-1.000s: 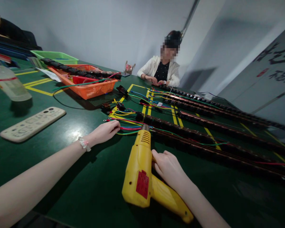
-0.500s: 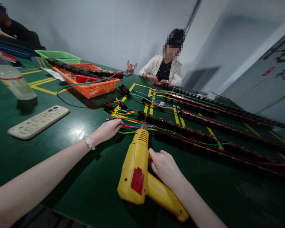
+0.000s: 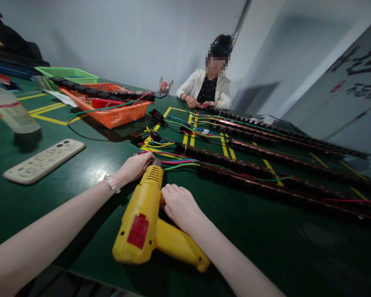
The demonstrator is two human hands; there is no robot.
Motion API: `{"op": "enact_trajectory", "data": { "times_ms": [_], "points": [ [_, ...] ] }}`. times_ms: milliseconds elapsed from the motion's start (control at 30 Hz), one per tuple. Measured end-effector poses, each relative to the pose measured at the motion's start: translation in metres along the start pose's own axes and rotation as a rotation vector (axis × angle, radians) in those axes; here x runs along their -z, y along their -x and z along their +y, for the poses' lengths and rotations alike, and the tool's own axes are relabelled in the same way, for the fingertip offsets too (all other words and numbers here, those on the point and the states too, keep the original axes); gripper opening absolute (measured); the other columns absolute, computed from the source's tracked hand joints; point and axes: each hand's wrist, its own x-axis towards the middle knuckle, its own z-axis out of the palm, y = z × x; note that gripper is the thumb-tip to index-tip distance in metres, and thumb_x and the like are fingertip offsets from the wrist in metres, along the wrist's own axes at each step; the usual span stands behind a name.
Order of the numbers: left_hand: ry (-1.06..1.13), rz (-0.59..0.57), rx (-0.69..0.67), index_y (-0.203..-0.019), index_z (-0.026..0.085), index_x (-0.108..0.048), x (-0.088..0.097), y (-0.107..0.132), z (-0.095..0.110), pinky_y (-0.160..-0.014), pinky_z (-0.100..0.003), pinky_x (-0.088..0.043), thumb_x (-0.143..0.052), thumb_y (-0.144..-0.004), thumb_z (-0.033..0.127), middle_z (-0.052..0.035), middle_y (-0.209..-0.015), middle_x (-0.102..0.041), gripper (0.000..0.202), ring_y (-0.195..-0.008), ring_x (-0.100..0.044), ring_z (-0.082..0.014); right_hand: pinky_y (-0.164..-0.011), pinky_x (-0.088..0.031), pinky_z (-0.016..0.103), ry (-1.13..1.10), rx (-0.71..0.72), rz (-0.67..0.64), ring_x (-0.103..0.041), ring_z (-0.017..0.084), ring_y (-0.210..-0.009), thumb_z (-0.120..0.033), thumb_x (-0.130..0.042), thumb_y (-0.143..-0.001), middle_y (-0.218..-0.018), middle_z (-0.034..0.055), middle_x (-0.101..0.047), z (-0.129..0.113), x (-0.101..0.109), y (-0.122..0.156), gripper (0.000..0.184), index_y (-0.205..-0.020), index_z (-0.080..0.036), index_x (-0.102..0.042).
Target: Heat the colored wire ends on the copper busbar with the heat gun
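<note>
My right hand (image 3: 181, 206) is closed round the upper handle of a yellow heat gun (image 3: 144, 194) with a red label on its body. The gun's metal nozzle (image 3: 156, 163) points away from me and lies right beside my left hand (image 3: 138, 168). That hand is closed, pinching the ends of coloured wires (image 3: 179, 162); the nozzle and knuckles hide part of the grip. Small terminals stick out left of the fingers. To the right, the wires run into a long black strip assembly (image 3: 228, 175) with copper-coloured bars.
An orange basket (image 3: 123, 116) stands behind my left hand, a green basket (image 3: 71, 75) beyond it. A beige power-strip-like panel (image 3: 46, 161) and a bottle (image 3: 14, 111) are at left. More strips (image 3: 284, 163) lie at right. A co-worker (image 3: 205, 86) sits across the green table (image 3: 250, 247).
The heat gun has moved left with my right hand, and its nozzle has gone from over the wires to beside my left fingers. The view has shifted slightly.
</note>
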Motion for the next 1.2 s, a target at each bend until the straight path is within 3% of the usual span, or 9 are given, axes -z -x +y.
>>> {"op": "enact_trajectory", "data": {
  "times_ms": [333,733,1000,1200],
  "points": [
    [-0.039,-0.026,-0.013,-0.104,0.020,-0.054,0.002,0.002,-0.001,-0.073,-0.021,-0.038,-0.027,-0.093,0.038,-0.0028,-0.100,-0.063,0.034,-0.088,-0.057,-0.0131,-0.086,-0.037,0.029,0.015,0.007,0.049,-0.045,0.012,-0.101,-0.027,-0.039,-0.087,-0.104,0.0037,-0.050,0.012,-0.002,0.012,0.023,-0.101,-0.014,-0.051],
    [-0.089,-0.039,0.018,-0.098,0.018,-0.052,0.005,0.002,0.004,-0.069,-0.021,-0.036,-0.027,-0.093,0.041,-0.0021,-0.094,-0.062,0.034,-0.079,-0.056,-0.0117,-0.073,-0.025,0.023,0.088,-0.093,0.241,-0.039,0.008,-0.078,-0.010,-0.046,-0.078,-0.088,0.0007,-0.053,0.076,-0.012,0.065,0.013,-0.086,-0.015,-0.055],
    [-0.062,-0.036,-0.025,-0.095,0.019,-0.052,0.004,0.003,0.000,-0.069,-0.021,-0.035,-0.029,-0.093,0.041,-0.0006,-0.092,-0.062,0.032,-0.079,-0.055,-0.0108,-0.076,-0.024,0.024,0.172,0.096,0.406,-0.033,0.010,-0.076,-0.010,-0.049,-0.074,-0.083,0.0008,-0.050,0.080,-0.016,0.072,0.009,-0.081,-0.015,-0.052],
    [-0.006,-0.074,-0.094,-0.090,0.019,-0.053,0.005,0.003,-0.001,-0.068,-0.019,-0.034,-0.032,-0.092,0.038,0.0014,-0.089,-0.061,0.029,-0.076,-0.053,-0.0083,-0.083,-0.026,0.023,0.205,0.268,0.404,-0.036,0.010,-0.083,-0.013,-0.047,-0.078,-0.087,-0.0005,-0.051,0.085,-0.015,0.068,0.008,-0.083,-0.016,-0.053]
  ]
}}
